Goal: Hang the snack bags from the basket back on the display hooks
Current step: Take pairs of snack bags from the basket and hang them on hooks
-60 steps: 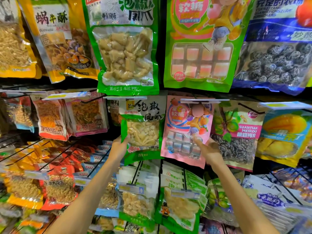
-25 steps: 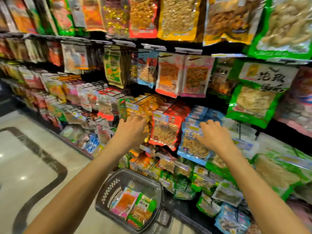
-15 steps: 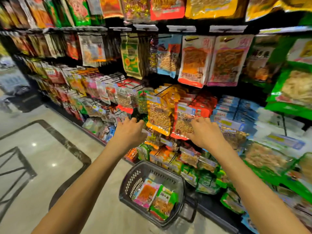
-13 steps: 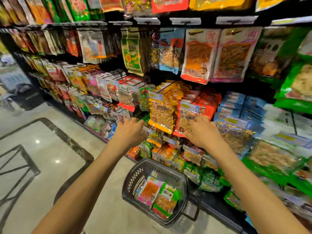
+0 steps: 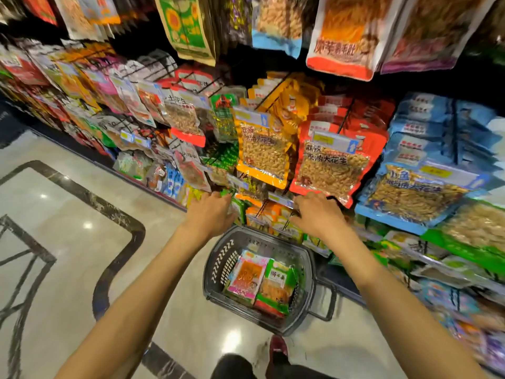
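Two glossy snack bags — one pink, one green — lie flat in the dark slotted plastic basket on the polished floor. I see both hands above it, empty: left hand and right hand, fingers loosely spread, beside crinkly peanut packets hanging on wire hooks.

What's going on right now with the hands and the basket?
Both hands empty: left hand, right hand. Two snack bags in basket. Nothing blocking.
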Available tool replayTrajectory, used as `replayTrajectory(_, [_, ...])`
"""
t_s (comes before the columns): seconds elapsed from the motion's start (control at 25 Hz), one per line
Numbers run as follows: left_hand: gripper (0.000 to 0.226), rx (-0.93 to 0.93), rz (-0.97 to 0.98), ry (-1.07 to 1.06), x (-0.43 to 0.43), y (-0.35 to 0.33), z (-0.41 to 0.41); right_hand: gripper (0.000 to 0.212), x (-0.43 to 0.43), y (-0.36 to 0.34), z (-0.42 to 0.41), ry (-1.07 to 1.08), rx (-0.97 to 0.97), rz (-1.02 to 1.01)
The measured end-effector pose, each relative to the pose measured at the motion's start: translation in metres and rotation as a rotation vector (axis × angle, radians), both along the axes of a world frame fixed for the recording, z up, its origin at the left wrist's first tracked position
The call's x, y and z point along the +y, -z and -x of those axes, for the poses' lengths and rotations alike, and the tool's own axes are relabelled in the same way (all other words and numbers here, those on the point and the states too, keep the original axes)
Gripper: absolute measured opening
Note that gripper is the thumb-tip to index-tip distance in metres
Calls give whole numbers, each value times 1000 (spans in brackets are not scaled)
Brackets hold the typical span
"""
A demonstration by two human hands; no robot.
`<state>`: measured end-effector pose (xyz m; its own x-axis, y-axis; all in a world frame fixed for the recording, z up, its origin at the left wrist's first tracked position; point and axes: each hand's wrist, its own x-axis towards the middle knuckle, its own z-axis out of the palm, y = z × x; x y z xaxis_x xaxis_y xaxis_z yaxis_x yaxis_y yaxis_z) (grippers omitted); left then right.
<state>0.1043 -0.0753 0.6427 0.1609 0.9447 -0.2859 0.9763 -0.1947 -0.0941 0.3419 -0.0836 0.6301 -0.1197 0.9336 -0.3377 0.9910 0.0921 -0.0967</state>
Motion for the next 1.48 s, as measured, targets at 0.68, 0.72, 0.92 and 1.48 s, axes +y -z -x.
replayTrajectory(0.68, [42,-107,475,142,47,303,69,35,-13,278,86,378,60,463])
replayTrajectory(0.72, [41,-100,510,143,45,330,73,37,-14,305,89,412,66,499])
replayTrajectory(0.92, [40,-54,634,92,46,475,87,43,-24,451,89,450,50,587])
replayTrajectory(1.48, [68,-383,560,-265,79,757,88,69,-20,729,68,940,120,628])
